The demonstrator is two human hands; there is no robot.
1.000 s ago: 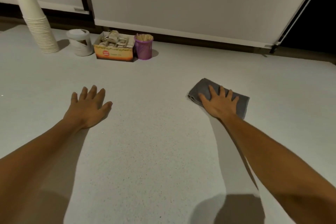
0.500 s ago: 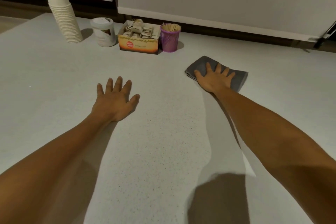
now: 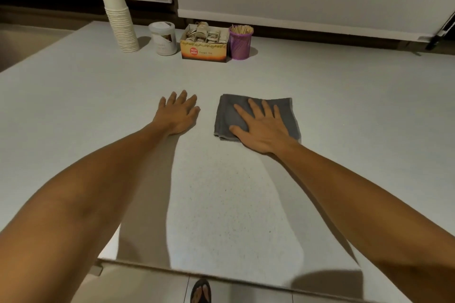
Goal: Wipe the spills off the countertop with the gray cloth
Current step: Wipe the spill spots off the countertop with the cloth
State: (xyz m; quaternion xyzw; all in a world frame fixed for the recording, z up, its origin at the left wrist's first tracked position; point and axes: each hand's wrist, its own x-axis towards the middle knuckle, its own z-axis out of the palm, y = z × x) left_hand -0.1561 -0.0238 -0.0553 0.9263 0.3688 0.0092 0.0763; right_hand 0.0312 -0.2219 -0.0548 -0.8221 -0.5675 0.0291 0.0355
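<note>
A folded gray cloth (image 3: pixel 227 115) lies flat on the pale speckled countertop (image 3: pixel 221 204), near its middle. My right hand (image 3: pixel 261 128) presses palm-down on the cloth with fingers spread, covering its right half. My left hand (image 3: pixel 178 113) rests flat on the bare counter just left of the cloth, fingers apart, holding nothing. Fine dark specks dot the counter in front of the cloth; I cannot tell spills from the surface pattern.
At the back stand a tall stack of white paper cups (image 3: pixel 119 15), a white tub (image 3: pixel 163 38), an open box of tea sachets (image 3: pixel 204 43) and a purple mesh cup of wooden sticks (image 3: pixel 240 42). The counter's near edge (image 3: pixel 221 275) runs below, with floor and a sandalled foot (image 3: pixel 200 290) beyond.
My right hand has slid the cloth left and toward me, close to my left hand. The view has shifted, so the counter's near edge now shows.
</note>
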